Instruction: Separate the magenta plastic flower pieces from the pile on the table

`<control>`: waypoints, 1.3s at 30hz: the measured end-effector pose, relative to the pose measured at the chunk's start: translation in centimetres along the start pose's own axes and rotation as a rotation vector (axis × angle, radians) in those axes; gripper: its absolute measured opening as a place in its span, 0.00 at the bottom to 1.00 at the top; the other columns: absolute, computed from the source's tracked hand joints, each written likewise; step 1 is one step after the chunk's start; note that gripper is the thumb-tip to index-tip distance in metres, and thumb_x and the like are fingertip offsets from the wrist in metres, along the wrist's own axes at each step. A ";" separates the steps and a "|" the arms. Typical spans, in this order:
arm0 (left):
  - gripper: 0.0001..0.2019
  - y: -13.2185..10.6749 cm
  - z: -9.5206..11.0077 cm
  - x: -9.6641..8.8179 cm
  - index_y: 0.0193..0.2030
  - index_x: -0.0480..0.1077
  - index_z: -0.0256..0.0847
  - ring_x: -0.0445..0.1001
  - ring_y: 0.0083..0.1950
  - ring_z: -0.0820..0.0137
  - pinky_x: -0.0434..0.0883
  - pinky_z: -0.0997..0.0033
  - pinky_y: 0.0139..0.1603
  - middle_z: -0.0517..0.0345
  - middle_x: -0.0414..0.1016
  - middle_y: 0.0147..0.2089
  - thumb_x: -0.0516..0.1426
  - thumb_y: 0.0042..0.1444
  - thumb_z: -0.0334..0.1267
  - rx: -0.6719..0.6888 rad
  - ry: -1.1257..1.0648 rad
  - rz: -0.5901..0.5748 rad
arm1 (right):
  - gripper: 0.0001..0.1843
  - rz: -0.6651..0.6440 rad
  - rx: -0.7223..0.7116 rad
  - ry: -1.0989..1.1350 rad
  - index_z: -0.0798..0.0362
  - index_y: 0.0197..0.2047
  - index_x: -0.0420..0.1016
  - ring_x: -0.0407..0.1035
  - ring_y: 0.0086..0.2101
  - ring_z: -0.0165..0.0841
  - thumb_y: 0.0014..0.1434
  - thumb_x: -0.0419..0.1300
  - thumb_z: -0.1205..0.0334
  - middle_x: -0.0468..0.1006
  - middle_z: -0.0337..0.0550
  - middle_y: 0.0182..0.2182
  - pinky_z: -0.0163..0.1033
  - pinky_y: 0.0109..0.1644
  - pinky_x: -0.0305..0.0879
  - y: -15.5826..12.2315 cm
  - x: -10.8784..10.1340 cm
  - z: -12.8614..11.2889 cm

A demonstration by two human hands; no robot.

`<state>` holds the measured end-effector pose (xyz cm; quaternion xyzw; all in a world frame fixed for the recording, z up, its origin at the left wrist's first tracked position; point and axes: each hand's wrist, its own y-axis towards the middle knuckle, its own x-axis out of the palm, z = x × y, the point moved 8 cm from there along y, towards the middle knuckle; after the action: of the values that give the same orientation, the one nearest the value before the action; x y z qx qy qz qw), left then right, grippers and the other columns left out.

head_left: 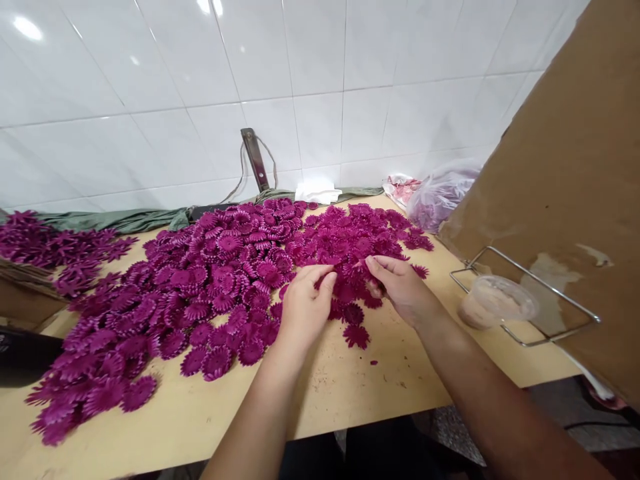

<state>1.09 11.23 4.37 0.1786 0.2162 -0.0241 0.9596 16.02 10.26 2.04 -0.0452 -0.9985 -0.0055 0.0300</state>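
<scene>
My left hand (pixel 306 303) is over the near edge of a heap of purple artificial flower heads (pixel 220 260), thumb and fingers curled close together. What it holds, if anything, is hidden. To its right, my right hand (pixel 397 283) makes a pinch with thumb and forefinger. A small pinkish bit shows at those fingertips, too small to name against the flowers behind. Flatter purple flower pieces (pixel 345 230) lie spread beyond both hands. One loose flower piece (pixel 356 335) rests on the wooden tabletop (pixel 345 393) between my forearms.
A clear plastic tub (pixel 497 301) stands by a bent wire frame (pixel 550 277) at right, beside a tall cardboard sheet (pixel 545 167). A plastic bag (pixel 443 197), white tissue (pixel 318 192) and green cloth (pixel 115 220) lie along the tiled wall. More star-shaped purple pieces (pixel 55 247) are at far left.
</scene>
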 end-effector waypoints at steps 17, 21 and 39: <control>0.12 -2.9 -3.2 2.6 0.34 0.74 0.37 0.70 0.34 0.73 0.66 0.73 0.40 0.59 0.76 0.32 0.63 0.40 0.35 -0.412 -0.699 -0.027 | 0.20 0.029 -0.048 -0.166 0.52 0.25 0.63 0.55 0.16 0.24 0.53 0.53 0.42 0.61 0.30 0.15 0.31 0.19 0.53 0.2 -0.3 0.3; 0.11 -3.0 -3.2 2.5 0.26 0.71 0.37 0.65 0.28 0.76 0.63 0.75 0.34 0.63 0.70 0.23 0.61 0.44 0.44 -0.383 -0.663 -0.064 | 0.15 0.400 -0.190 -0.427 0.53 0.32 0.68 0.62 0.25 0.28 0.47 0.60 0.50 0.66 0.39 0.28 0.38 0.32 0.64 3.0 -4.2 -1.7; 0.11 -3.6 -3.8 1.9 0.26 0.73 0.37 0.65 0.25 0.77 0.63 0.76 0.30 0.63 0.72 0.23 0.66 0.35 0.40 -0.466 -0.751 -0.115 | 0.31 0.443 -0.269 -0.622 0.56 0.55 0.65 0.69 0.44 0.43 0.46 0.62 0.63 0.70 0.57 0.50 0.51 0.47 0.67 4.9 -6.6 -1.1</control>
<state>0.84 9.25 -0.90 -0.0759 -0.1382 -0.0915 0.9832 23.05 14.53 2.83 -0.2621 -0.9164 -0.1156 -0.2794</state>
